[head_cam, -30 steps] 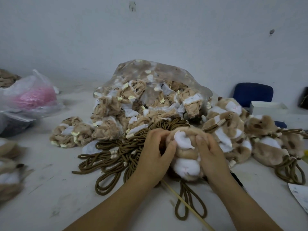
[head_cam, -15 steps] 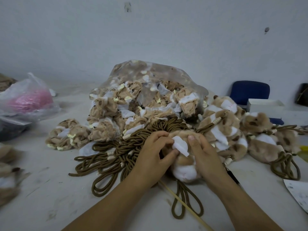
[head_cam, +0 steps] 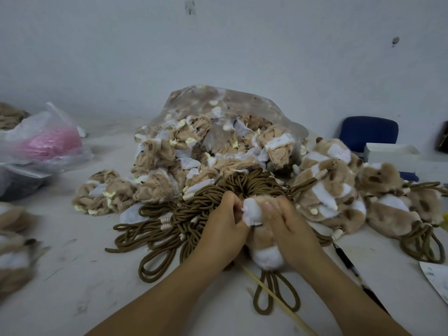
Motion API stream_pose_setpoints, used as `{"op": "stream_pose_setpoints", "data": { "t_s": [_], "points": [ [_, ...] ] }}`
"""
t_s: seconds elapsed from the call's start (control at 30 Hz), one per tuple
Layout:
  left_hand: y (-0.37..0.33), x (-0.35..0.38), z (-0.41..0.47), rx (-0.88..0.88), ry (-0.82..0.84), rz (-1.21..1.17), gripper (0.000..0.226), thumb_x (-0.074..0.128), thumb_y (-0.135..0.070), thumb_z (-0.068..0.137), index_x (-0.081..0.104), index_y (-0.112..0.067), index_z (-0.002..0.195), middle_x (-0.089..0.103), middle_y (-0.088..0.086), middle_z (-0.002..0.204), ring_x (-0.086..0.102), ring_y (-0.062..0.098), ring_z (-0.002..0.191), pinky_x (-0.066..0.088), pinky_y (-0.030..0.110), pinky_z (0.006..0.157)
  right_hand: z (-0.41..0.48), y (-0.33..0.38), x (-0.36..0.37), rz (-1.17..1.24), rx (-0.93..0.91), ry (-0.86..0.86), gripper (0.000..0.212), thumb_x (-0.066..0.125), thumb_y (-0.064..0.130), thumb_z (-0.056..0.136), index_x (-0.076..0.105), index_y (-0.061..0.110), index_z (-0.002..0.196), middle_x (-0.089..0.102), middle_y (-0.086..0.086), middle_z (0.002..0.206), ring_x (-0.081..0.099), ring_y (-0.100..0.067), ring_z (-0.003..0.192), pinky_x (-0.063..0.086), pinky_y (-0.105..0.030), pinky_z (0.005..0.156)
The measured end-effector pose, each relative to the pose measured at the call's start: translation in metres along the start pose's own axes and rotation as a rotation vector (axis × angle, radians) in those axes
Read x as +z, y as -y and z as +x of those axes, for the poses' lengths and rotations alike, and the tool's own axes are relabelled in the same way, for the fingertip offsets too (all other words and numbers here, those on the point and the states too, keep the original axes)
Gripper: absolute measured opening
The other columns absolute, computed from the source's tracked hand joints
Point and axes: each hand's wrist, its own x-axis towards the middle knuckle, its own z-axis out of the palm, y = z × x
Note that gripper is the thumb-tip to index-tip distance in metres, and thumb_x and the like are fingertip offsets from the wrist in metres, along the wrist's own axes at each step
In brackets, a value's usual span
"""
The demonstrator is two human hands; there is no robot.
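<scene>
Figure: We saw the left hand (head_cam: 224, 230) and right hand (head_cam: 289, 229) curled round one tan-and-white plush toy (head_cam: 265, 254) on the table (head_cam: 97, 275), just before the brown cord pile (head_cam: 184, 214). Both thumbs pinched its white flap (head_cam: 252, 210). The palms hid the toy's middle. Below the toy, its cord loops (head_cam: 261, 313) crossed a thin stick (head_cam: 278, 301), which was cut off at the frame edge.

Cord pile (head_cam: 169, 221) lies before the bag (head_cam: 218, 132), left of plush toy (head_cam: 264, 246).
</scene>
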Motion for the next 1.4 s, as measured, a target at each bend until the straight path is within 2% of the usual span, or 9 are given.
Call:
{"op": "stream_pose_setpoints", "data": {
  "t_s": [0.13, 0.23, 0.4, 0.6, 0.7, 0.83, 1.07, 1.2, 1.4],
  "points": [
    [0.003, -0.004, 0.003, -0.006, -0.010, -0.057, 0.020, 0.066, -0.025, 0.091, 0.047, -0.028, 0.085, 0.051, -0.010, 0.074, 0.045, -0.007, 0.062, 0.039, 0.011, 0.057, -0.003, 0.002, 0.004, 0.013, 0.020, -0.023, 0.038, 0.036, 0.054, 0.088, 0.053, 0.020, 0.087, 0.059, 0.004, 0.078, 0.055, -0.002, 0.072, 0.044, -0.021, 0.063],
    [0.003, -0.006, 0.003, 0.096, 0.047, -0.124, 0.016, 0.070, -0.021, 0.089, 0.055, -0.023, 0.095, 0.054, -0.006, 0.100, 0.050, -0.005, 0.082, 0.042, 0.009, 0.072, -0.001, -0.002, -0.003, 0.032, 0.126, -0.053, 0.030, 0.039, 0.047, 0.093, 0.055, 0.023, 0.092, 0.062, 0.006, 0.086, 0.056, 0.006, 0.081, 0.044, -0.018, 0.066],
    [0.002, -0.008, 0.003, 0.089, 0.148, -0.188, 0.067, 0.073, -0.049, 0.076, 0.040, -0.045, 0.134, 0.033, -0.031, 0.140, 0.040, -0.014, 0.123, 0.043, 0.009, 0.095, 0.001, -0.001, -0.010, 0.119, 0.137, -0.028, 0.031, 0.038, 0.056, 0.088, 0.061, 0.035, 0.089, 0.065, 0.018, 0.089, 0.060, 0.006, 0.083, 0.048, -0.017, 0.071],
    [0.005, -0.008, 0.002, 0.035, 0.114, -0.148, 0.021, 0.066, -0.037, 0.092, 0.058, -0.053, 0.103, 0.067, -0.025, 0.101, 0.061, -0.010, 0.095, 0.047, 0.007, 0.073, 0.000, -0.001, -0.005, -0.014, 0.096, -0.016, 0.043, 0.040, 0.064, 0.080, 0.054, 0.023, 0.080, 0.059, 0.005, 0.076, 0.056, -0.001, 0.070, 0.042, -0.013, 0.059],
    [0.007, -0.007, 0.005, -0.047, 0.042, -0.147, 0.020, 0.062, -0.035, 0.094, 0.056, -0.051, 0.103, 0.064, -0.024, 0.105, 0.057, -0.013, 0.095, 0.048, 0.008, 0.074, 0.003, 0.000, -0.008, -0.269, -0.088, -0.210, 0.019, 0.057, 0.040, 0.090, 0.056, 0.022, 0.093, 0.053, 0.006, 0.096, 0.048, -0.002, 0.083, 0.040, -0.014, 0.070],
    [0.009, -0.008, 0.008, -0.099, -0.027, -0.208, 0.018, 0.059, -0.035, 0.095, 0.058, -0.046, 0.109, 0.063, -0.024, 0.109, 0.057, -0.011, 0.101, 0.046, 0.010, 0.079, 0.001, 0.011, -0.006, -0.584, -0.368, -0.340, 0.024, 0.051, 0.036, 0.089, 0.066, 0.017, 0.091, 0.051, 0.001, 0.093, 0.036, -0.010, 0.088, 0.039, -0.026, 0.071],
    [0.002, -0.006, 0.004, -0.056, -0.013, -0.235, 0.028, 0.057, -0.025, 0.097, 0.057, -0.053, 0.100, 0.062, -0.026, 0.106, 0.054, -0.018, 0.097, 0.043, 0.001, 0.072, 0.002, 0.000, 0.000, -0.546, -0.033, -0.052, 0.039, 0.048, 0.049, 0.083, 0.065, 0.023, 0.107, 0.039, 0.009, 0.100, 0.033, -0.008, 0.095, 0.030, -0.022, 0.079],
    [0.001, -0.006, 0.004, -0.049, 0.006, -0.232, 0.026, 0.058, -0.026, 0.096, 0.058, -0.049, 0.108, 0.062, -0.024, 0.110, 0.053, -0.019, 0.100, 0.044, 0.002, 0.074, 0.004, -0.002, 0.001, -0.377, 0.029, 0.009, 0.011, 0.057, 0.038, 0.083, 0.055, 0.029, 0.089, 0.038, 0.012, 0.094, 0.045, -0.015, 0.099, 0.037, -0.023, 0.076],
    [0.000, -0.006, 0.004, -0.068, 0.077, -0.256, 0.023, 0.061, -0.033, 0.095, 0.059, -0.047, 0.113, 0.063, -0.021, 0.116, 0.054, -0.017, 0.102, 0.044, 0.002, 0.074, 0.003, -0.002, -0.001, -0.291, 0.042, -0.035, 0.019, 0.058, 0.039, 0.079, 0.043, 0.031, 0.071, 0.041, 0.012, 0.089, 0.044, -0.009, 0.086, 0.032, -0.013, 0.064]
  ]
}}
